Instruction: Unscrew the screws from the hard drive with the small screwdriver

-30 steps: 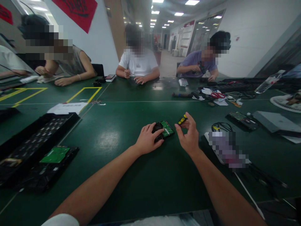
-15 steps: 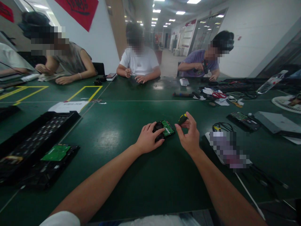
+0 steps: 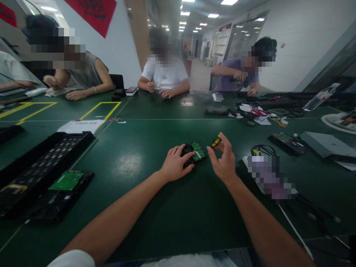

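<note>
A hard drive (image 3: pixel 199 152) with a green circuit board lies on the table in front of me. My left hand (image 3: pixel 177 162) grips it from the left, thumb along the near side and fingers over its dark part. To the right, my right hand (image 3: pixel 224 159) pinches the black-and-yellow handle of a screwdriver (image 3: pixel 216 141) between thumb and fingers. The handle is tilted, close to the drive's right end; I cannot make out the shaft or whether its tip touches the drive.
Left stand a long black tray (image 3: pixel 47 155) and a black unit with a green board (image 3: pixel 66 180). On the right lie a partly blurred white device (image 3: pixel 254 174), cables, another drive (image 3: pixel 289 143) and a grey metal box (image 3: pixel 328 144). Several people sit across the green table (image 3: pixel 133 207).
The screwdriver handle has turned between my right fingers, so its yellow patches face differently. My left hand and the hard drive have stayed in place.
</note>
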Motion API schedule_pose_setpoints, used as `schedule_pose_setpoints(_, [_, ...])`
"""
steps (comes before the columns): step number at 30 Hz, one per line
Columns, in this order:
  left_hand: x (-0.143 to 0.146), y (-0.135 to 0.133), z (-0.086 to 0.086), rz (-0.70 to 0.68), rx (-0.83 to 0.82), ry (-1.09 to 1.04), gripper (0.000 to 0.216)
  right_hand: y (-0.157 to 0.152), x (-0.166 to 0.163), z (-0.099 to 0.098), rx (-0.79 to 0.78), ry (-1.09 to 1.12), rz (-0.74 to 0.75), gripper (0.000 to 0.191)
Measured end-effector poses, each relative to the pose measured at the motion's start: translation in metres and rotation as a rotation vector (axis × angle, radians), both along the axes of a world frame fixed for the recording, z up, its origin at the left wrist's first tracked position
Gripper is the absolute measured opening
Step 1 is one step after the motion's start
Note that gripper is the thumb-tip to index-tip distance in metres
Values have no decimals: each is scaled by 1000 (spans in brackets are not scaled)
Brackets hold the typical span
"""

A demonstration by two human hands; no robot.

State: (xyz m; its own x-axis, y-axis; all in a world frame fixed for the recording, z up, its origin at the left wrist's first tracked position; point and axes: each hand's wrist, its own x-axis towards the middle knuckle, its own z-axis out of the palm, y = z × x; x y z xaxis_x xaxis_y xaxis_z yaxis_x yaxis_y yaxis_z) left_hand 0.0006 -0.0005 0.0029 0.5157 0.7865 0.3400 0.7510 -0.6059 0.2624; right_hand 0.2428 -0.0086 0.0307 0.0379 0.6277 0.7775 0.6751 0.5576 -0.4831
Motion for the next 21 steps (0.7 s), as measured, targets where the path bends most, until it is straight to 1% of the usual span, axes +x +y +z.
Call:
schedule_pose_setpoints(6, [0,0,0,0,1,-10,58,1,0,-1,-50,31,69,69])
schedule_pose_setpoints(13, [0,-1,2,2,-5,7,58,0,-1,-2,-15,29,3,74])
schedule_pose_setpoints(18, [0,0,1,1,-9,-1,59,1,2,-2,-47,24,43,70])
schedule_pose_setpoints(21, [0,0,1,0,-17,-7,59,2,2,-3,-60,33,49,72])
